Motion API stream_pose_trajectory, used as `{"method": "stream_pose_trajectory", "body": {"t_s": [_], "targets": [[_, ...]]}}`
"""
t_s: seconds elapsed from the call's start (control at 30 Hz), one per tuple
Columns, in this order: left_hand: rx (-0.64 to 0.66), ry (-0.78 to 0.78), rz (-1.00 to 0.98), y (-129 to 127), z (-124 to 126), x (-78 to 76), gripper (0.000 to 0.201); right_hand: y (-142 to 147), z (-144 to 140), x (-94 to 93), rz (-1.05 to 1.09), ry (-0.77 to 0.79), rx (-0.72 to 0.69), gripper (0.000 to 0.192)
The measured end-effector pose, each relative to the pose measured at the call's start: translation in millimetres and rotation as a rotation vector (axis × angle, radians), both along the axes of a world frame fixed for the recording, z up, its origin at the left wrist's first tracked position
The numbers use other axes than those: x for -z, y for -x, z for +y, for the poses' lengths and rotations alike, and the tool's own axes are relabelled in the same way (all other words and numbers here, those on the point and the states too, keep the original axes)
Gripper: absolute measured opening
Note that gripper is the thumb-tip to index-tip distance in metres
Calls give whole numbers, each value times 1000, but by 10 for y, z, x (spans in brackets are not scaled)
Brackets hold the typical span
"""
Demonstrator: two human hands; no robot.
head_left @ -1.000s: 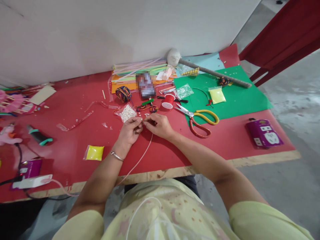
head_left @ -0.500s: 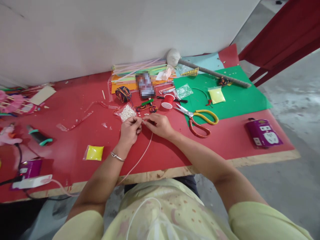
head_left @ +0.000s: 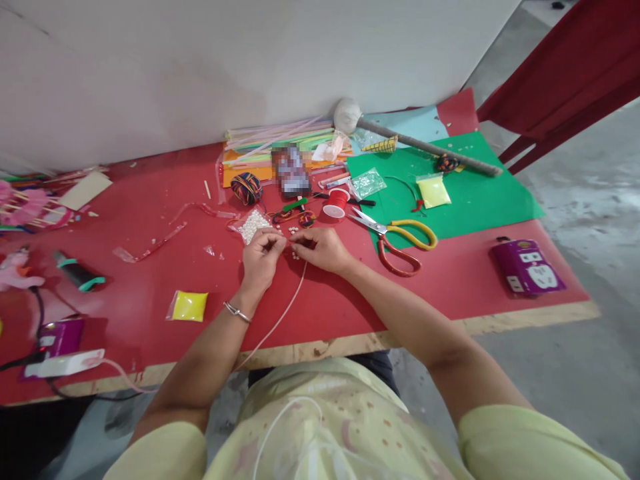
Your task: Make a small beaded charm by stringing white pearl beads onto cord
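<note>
My left hand (head_left: 260, 257) is closed in a pinch, thumb against forefinger, on something too small to make out. Facing it a short gap away, my right hand (head_left: 323, 248) also pinches with thumb and forefinger; whatever lies between those fingertips cannot be made out. Several loose white pearl beads (head_left: 293, 230) lie on the red tabletop (head_left: 145, 233) around the fingertips. Just beyond my left hand rests a clear bag of pearl beads (head_left: 254, 225). A pale cord (head_left: 280, 317) runs from under my right hand toward the table's front edge.
Right of my hands lie scissors (head_left: 393, 233) and a red thread spool (head_left: 336, 203). Behind are a yarn ball (head_left: 247, 189) and a phone (head_left: 291, 170). A yellow packet (head_left: 190, 306) sits left, a purple box (head_left: 527, 267) far right.
My fingertips have drawn slightly apart, the left hand turning a little. More loose beads show between and below the fingers. The things on the table stay put.
</note>
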State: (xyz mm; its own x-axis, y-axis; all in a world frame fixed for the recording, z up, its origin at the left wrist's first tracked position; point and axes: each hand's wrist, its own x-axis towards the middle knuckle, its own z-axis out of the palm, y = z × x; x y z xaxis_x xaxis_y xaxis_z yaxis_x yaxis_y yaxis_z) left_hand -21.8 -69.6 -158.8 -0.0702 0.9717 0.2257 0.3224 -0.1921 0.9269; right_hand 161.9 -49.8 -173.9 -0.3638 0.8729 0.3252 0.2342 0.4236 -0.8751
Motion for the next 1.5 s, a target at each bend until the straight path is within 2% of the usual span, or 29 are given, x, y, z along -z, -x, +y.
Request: {"method": "stream_pose_trajectory", "body": {"t_s": [0.17,0.3,0.4,0.53,0.8,0.87,0.93,1.03,1.1,1.17,1.27,1.5], "targets": [[17,-90,204,32,114,-1,14,-101,25,-65,-241,-106,126,18],[158,-122,410,15,203,54,20,-135,48,-96,-211,-52,243,15],[180,-124,510,-6,246,107,22,-125,43,-100,-205,-43,248,12],[170,-139,537,-12,279,126,21,-109,26,-106,-210,-56,235,12],[191,-127,511,-29,249,50,22,-111,37,-74,-178,-24,257,12],[173,-112,439,-36,251,33,16,-113,40,-64,-167,-26,253,12],[122,-68,265,-35,260,21,11,-113,40,-64,-152,-25,250,11],[47,148,-205,-21,270,15,15,-106,34,-81,-110,-37,232,12],[66,326,-518,-5,268,11,23,-96,27,-97,-71,-58,221,13],[117,435,-709,13,262,2,29,-83,17,-114,-32,-85,222,15],[157,487,-790,34,263,-15,34,-69,-2,-136,23,-138,212,17],[195,498,-772,42,288,-22,34,-55,-24,-153,16,-191,122,20]]}}
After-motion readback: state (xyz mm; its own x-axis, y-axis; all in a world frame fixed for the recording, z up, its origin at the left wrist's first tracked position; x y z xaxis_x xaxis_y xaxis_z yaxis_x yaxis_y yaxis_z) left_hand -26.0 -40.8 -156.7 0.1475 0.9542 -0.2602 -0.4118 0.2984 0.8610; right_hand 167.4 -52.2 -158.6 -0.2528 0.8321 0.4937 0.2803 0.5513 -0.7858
